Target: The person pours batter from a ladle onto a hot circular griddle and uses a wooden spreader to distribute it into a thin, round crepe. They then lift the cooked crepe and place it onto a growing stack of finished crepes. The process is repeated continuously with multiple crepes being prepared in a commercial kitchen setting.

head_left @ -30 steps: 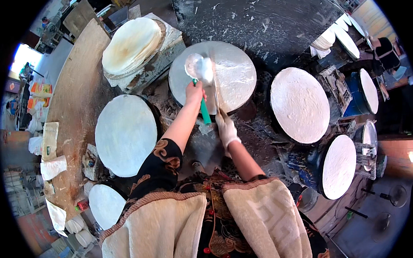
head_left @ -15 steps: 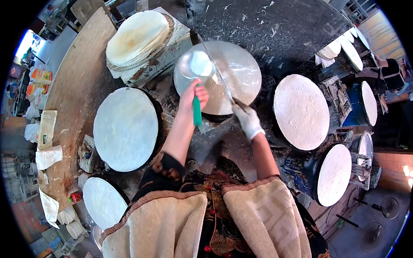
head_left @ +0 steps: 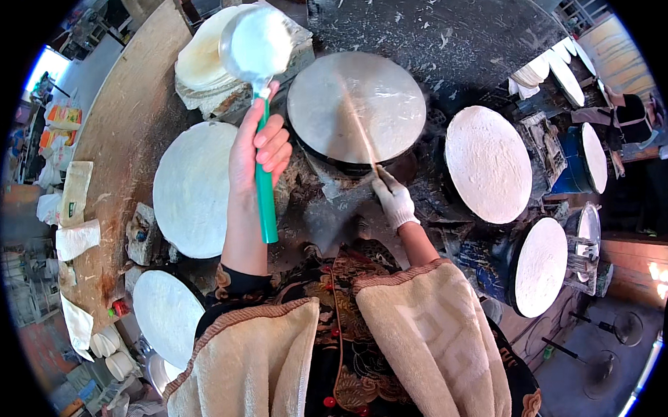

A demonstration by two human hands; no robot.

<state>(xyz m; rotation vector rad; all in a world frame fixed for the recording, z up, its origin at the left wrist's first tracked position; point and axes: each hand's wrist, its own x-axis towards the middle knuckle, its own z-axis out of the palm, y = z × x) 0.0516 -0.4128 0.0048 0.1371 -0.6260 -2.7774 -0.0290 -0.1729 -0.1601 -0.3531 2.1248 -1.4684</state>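
Note:
My left hand (head_left: 261, 148) is closed round the green handle of a metal ladle (head_left: 266, 200), lifted up before me; its round bowl, white inside, covers part of a stack of thin flatbreads (head_left: 198, 60). My right hand (head_left: 394, 197), in a white glove, grips a long thin stick (head_left: 360, 124) that slants over the round griddle (head_left: 317, 99) straight ahead. That griddle looks grey and shiny, without a white sheet on it. Whether the stick touches its surface I cannot tell.
White-topped round griddles stand at left (head_left: 201, 191), lower left (head_left: 168, 317), right (head_left: 488, 164) and lower right (head_left: 540, 267). A curved wooden board (head_left: 118, 142) runs along the left. A dark flour-specked table (head_left: 431, 36) lies beyond. At far right, a person's dark bag or garment (head_left: 634, 117) shows.
My left hand has lifted the ladle from over the central griddle, up and to the left. My right hand still holds the stick, its tip now nearer the griddle's middle.

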